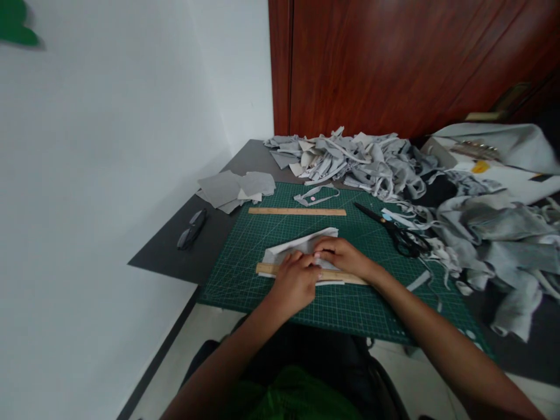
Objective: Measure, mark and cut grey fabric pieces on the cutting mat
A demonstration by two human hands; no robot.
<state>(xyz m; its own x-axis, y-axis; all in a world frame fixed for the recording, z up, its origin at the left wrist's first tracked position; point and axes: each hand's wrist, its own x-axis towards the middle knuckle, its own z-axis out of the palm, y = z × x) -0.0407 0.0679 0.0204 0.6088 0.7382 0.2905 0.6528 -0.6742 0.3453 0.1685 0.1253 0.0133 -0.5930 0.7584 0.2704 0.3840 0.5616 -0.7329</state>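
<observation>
Two bare hands of mine meet over one piece of pale grey fabric (301,242), which lies on the mat right in front of me. My left hand (298,283) is laid across a wooden ruler (268,269), fingers bent over it and onto the cloth; whether they clasp anything or only press, I cannot tell. My right hand (343,255) comes in from the other side, its fingertips drawn together on the cloth close to the left ones, and whether they pinch a fold I cannot tell either. The ruler lies along the near part of the fabric, a pale edge showing below it, and its other end reaches toward my right wrist. Under all this is a green cutting mat (236,274) printed with a grid. Beyond the cloth lies a second wooden ruler (297,212), with a thin looped strip (301,199) farther back. To the right are black-handled scissors (388,226), near a heap of grey cloth (503,256). A pile of scraps (350,156) stretches along the back. On the left, flat grey pieces (221,186) overlap the mat's corner, and glasses (192,229) rest on the dark tabletop (170,256).
</observation>
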